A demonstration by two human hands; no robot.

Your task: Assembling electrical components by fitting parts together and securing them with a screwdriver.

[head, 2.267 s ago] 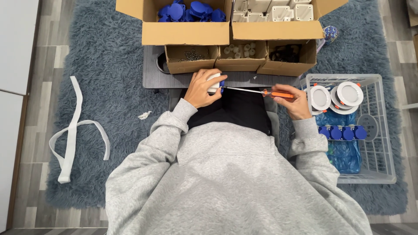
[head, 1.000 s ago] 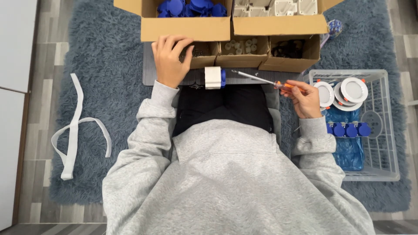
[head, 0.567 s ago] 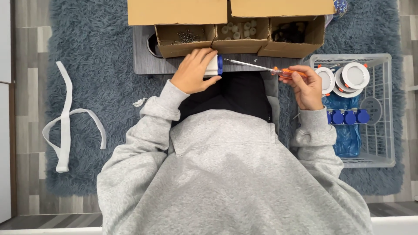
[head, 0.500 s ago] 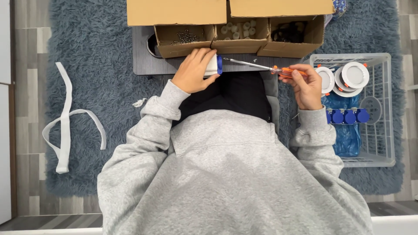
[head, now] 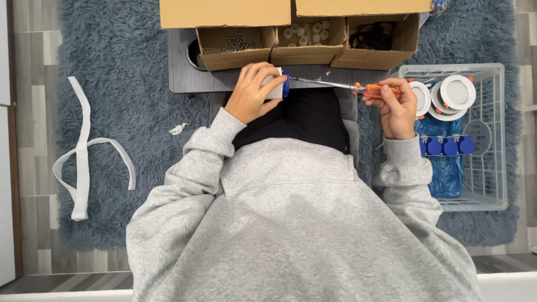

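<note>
My left hand (head: 251,89) grips a small white block with a blue end (head: 277,86) at the front edge of a dark grey board (head: 184,84). In my right hand (head: 394,106) is a screwdriver with an orange handle (head: 358,87). Its thin metal shaft runs left and its tip meets the blue end of the block. Both grey sleeves come up from the bottom of the view.
Three small open cardboard boxes (head: 305,42) stand at the back of the board, one with screws, one with pale round parts. A white wire basket (head: 492,168) at the right holds round white discs, blue parts and a blue bag. A white strap (head: 84,151) lies on the blue-grey rug at left.
My left hand left the back box where it rested, came back and closed on the white block. The screwdriver tip has come up to the block's blue end. The view has shifted slightly.
</note>
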